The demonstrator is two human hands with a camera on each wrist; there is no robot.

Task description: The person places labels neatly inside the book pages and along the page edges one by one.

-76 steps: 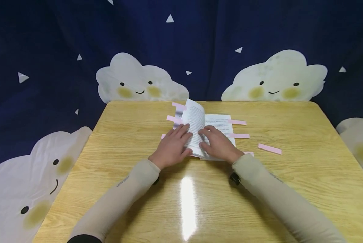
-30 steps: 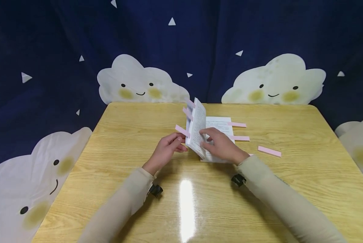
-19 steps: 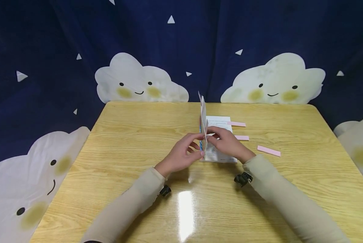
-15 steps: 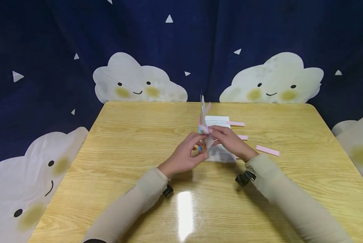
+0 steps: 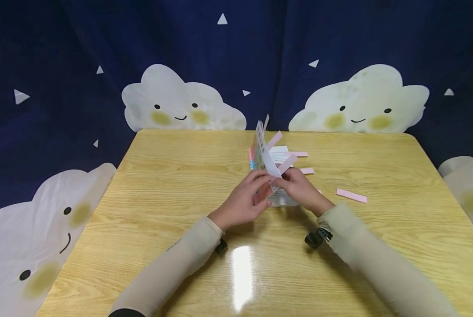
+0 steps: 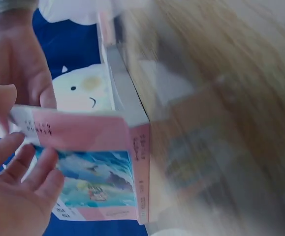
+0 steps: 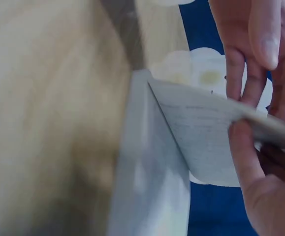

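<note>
A small thick book [image 5: 263, 152] lies on the table with its front part standing nearly upright. Its pink cover [image 6: 83, 130] carries a blue sea picture [image 6: 93, 177]. Pink page tabs [image 5: 287, 163] stick out from the raised pages. My right hand [image 5: 302, 190] pinches the raised part, its thumb [image 7: 245, 152] on the printed page [image 7: 196, 125] and its fingers behind. Loosely bent, my left hand [image 5: 242, 200] touches the cover side with its fingertips. Its thumb [image 7: 266, 37] stands apart from the page in the right wrist view.
One loose pink strip [image 5: 351, 196] lies on the wooden table [image 5: 173, 176] right of the book. Further pink tabs [image 5: 298, 154] poke from the right edge of the flat pages. A dark cloth with clouds [image 5: 339, 35] hangs behind.
The front part of the book has swung from the left up past upright and now leans right. My left hand has moved right with it; my right hand has grasped the raised pages.
</note>
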